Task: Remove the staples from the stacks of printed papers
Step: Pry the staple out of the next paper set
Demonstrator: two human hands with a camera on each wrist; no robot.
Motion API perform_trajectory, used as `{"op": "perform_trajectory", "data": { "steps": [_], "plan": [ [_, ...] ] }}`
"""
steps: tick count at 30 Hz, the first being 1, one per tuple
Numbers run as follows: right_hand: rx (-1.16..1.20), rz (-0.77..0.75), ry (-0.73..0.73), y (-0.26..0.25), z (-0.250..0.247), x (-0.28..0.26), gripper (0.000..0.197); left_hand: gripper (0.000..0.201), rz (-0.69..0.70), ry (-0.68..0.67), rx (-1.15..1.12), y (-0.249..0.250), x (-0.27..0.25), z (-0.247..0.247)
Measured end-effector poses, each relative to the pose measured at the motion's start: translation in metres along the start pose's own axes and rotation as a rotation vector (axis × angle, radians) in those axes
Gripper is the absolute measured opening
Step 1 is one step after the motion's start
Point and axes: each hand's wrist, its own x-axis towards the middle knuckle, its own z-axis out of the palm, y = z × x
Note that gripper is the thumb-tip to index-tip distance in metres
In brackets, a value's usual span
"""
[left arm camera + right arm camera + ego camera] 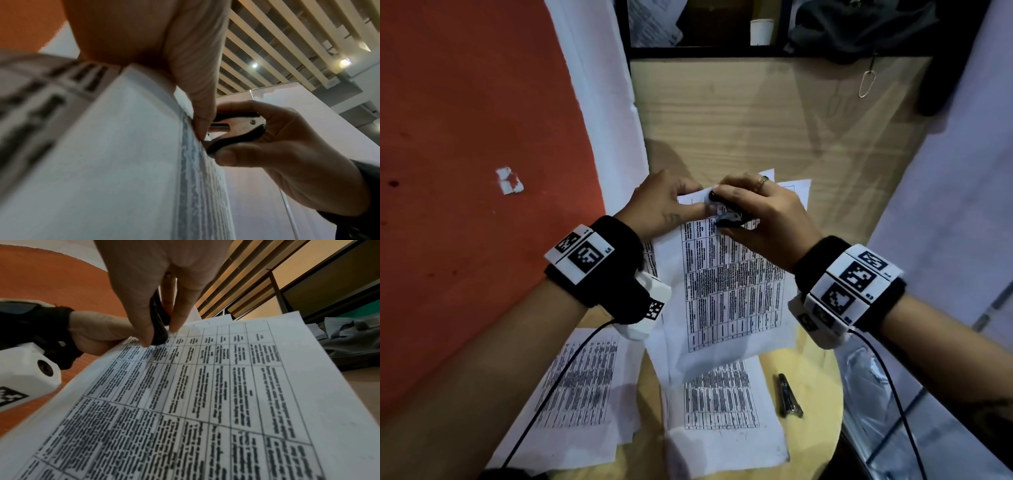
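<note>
A stack of printed papers (736, 294) with table text is lifted off the table. My left hand (671, 205) pinches its top left corner. My right hand (753, 212) grips a black and metal staple remover (727, 216) right at that corner. In the left wrist view the staple remover (236, 129) has its claws against the paper edge (193, 162), squeezed between thumb and fingers. In the right wrist view the staple remover (158, 321) sits against the top of the sheet (205, 394). The staple itself is hidden.
Two more printed stacks lie on the round wooden table, one at left (582, 394) and one in the middle (722, 411). A small metal tool (789, 397) lies to their right. A paper cup (762, 32) and dark bag (859, 31) sit far back.
</note>
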Motion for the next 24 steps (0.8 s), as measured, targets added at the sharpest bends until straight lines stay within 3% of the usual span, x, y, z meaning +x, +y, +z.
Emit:
{"op": "perform_trajectory", "data": {
  "steps": [3,11,21,24],
  "plan": [
    [-0.015,-0.029,0.006,-0.0002,-0.0011,0.0012,0.036,0.022,0.013,-0.013,-0.022,0.0041,-0.0002,-0.0017],
    [-0.103,-0.098,0.007,-0.0009,-0.0006,0.0059,0.032,0.031,0.034,-0.033,-0.059,0.0104,-0.0019,-0.0036],
    [-0.132,-0.102,-0.013,0.0018,0.0013,0.0086,0.023,0.005,0.013,-0.127,-0.142,0.0116,-0.004,-0.0073],
    [-0.141,-0.109,-0.014,0.003,0.0055,0.0086,0.019,0.005,0.018,-0.142,-0.174,0.0105,-0.0032,-0.0078]
  ]
}}
